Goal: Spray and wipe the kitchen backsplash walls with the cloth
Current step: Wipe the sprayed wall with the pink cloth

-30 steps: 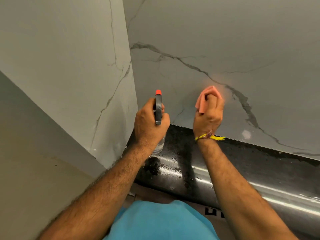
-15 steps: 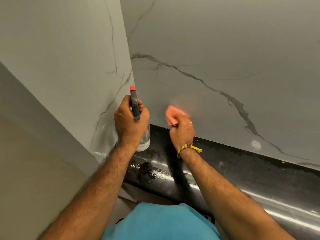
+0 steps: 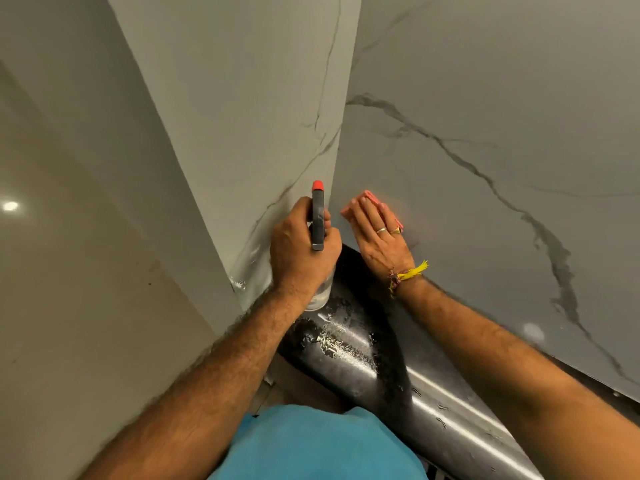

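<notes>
Cloth (image 3: pixel 360 201) pressed flat on backsplash (image 3: pixel 485 202) by right hand (image 3: pixel 379 233)

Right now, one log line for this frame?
left hand: gripping spray bottle | right hand: flat, pressing cloth on wall near corner | counter: wet

Pink cloth (image 3: pixel 360 201) flat against veined grey backsplash (image 3: pixel 485 98), beside upright spray bottle (image 3: pixel 318 216).

Dim, warm indoor lighting; a lamp reflection (image 3: pixel 10 206) glares on the glossy left panel (image 3: pixel 69 271); streaked highlights cross the wet black countertop (image 3: pixel 450 403); wide-angle distortion bends the edges; focus stays sharp.
</notes>
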